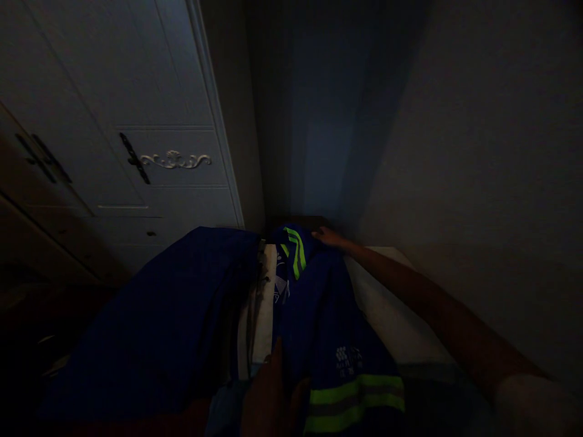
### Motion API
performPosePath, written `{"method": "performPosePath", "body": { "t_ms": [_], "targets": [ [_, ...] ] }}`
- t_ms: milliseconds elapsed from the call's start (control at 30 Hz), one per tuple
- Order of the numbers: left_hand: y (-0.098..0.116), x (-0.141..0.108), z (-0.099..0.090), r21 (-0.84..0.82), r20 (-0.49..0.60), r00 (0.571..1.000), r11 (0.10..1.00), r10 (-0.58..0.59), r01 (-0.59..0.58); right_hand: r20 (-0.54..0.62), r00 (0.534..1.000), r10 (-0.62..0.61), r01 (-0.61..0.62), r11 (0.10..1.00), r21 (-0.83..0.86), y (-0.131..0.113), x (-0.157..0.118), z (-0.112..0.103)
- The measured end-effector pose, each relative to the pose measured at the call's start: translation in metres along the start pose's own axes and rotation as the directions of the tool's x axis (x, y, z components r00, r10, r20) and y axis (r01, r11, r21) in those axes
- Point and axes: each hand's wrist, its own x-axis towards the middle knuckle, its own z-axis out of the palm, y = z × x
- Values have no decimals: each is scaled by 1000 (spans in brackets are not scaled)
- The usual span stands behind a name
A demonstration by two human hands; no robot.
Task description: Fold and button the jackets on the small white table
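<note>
Handling jacket [321, 315]: body's laid out, bunched top isn't yet, imo
Right hand [330, 237]: at top, can't tell grip
Left hand [272, 394]: thumb wide, grip unclear

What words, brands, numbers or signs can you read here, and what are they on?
None reads clearly.
White print beside a dotted emblem, on the blue garment above its lower green bands: too blurred.
White marks near the upper green bands: too dim to read.

Above jacket [319, 315]: open air | left: wardrobe [177, 91] blocks | right: wall [492, 152] blocks | lower left: too dark to judge
</note>
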Motion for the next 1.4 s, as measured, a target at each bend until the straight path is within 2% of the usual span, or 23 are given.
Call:
{"method": "performPosePath", "body": {
  "t_ms": [133, 200, 267, 333, 367, 400, 433, 467, 500, 533, 567, 633, 667, 700, 733, 767, 833, 900, 967, 1033, 1167, 1267, 1400],
  "targets": [
    [28, -16, 6, -41, 18, 999, 999, 32, -31, 87, 996, -36, 42, 997, -67, -8, -33, 49],
    [46, -23, 15, -29, 137, 988, 998, 66, -63, 126, 991, -54, 67, 993, -96, -6, -44, 61],
    [59, -29, 23, 6, 334, 937, 994, 100, -108, 149, 986, -72, 91, 988, -125, -2, -50, 65],
    [61, -35, 25, 60, 520, 850, 988, 88, -139, 160, 983, -84, 109, 982, -155, 0, -51, 64],
    [57, -39, 21, 68, 566, 819, 984, 97, -164, 162, 983, -84, 111, 979, -171, 0, -52, 62],
    [49, -42, 13, 53, 562, 816, 979, 132, -195, 161, 984, -79, 109, 976, -188, -2, -52, 59],
    [38, -44, 2, 15, 500, 845, 974, 190, -228, 154, 985, -74, 105, 973, -204, -5, -53, 57],
    [26, -45, -12, -41, 375, 887, 961, 268, -273, 139, 988, -71, 100, 971, -218, -10, -55, 54],
    [12, -44, -28, -80, 170, 936, 951, 309, -299, 118, 990, -72, 97, 969, -229, -16, -58, 52],
    [-3, -40, -46, -87, -39, 953, 949, 300, -303, 91, 993, -80, 99, 967, -235, -23, -62, 51],
    [-17, -35, -63, -53, -251, 931, 957, 264, -285, 65, 993, -95, 107, 966, -236, -31, -67, 50],
    [-44, -16, -96, 79, -586, 791, 984, 176, -160, 34, 989, -143, 147, 963, -228, -51, -81, 51],
    [-56, -5, -109, 135, -676, 723, 989, 141, -67, 24, 982, -186, 187, 961, -205, -63, -88, 52],
    [-66, 7, -119, 178, -720, 683, 984, 122, 12, 12, 970, -244, 242, 956, -167, -74, -97, 54],
    [-74, 19, -126, 217, -725, 680, 973, 108, 76, -8, 950, -313, 310, 944, -116, -86, -106, 55],
    [-80, 30, -131, 257, -702, 705, 959, 103, 116, -34, 923, -384, 382, 923, -56, -98, -115, 57],
    [-87, 48, -132, 338, -602, 791, 932, 108, 130, -88, 866, -493, 499, 864, 67, -120, -134, 58],
    [-89, 58, -128, 409, -505, 852, 908, 137, 96, -106, 837, -537, 547, 819, 172, -140, -151, 58],
    [-88, 62, -125, 454, -472, 863, 889, 179, 64, -104, 831, -546, 552, 789, 270, -155, -165, 59],
    [-88, 61, -125, 464, -475, 853, 885, 214, 36, -92, 833, -545, 538, 760, 365, -165, -174, 60],
    [-91, 57, -140, 324, -499, 857, 945, 126, 50, -59, 858, -510, 463, 717, 521, -169, -179, 68],
    [-95, 56, -157, 125, -589, 804, 992, 81, -8, -29, 907, -421, 323, 649, 689, -170, -172, 74],
    [-84, 45, -187, -216, -752, 659, 951, -17, -222, 89, 954, -285, 29, 383, 923, -188, -156, 73]
  ]
}}
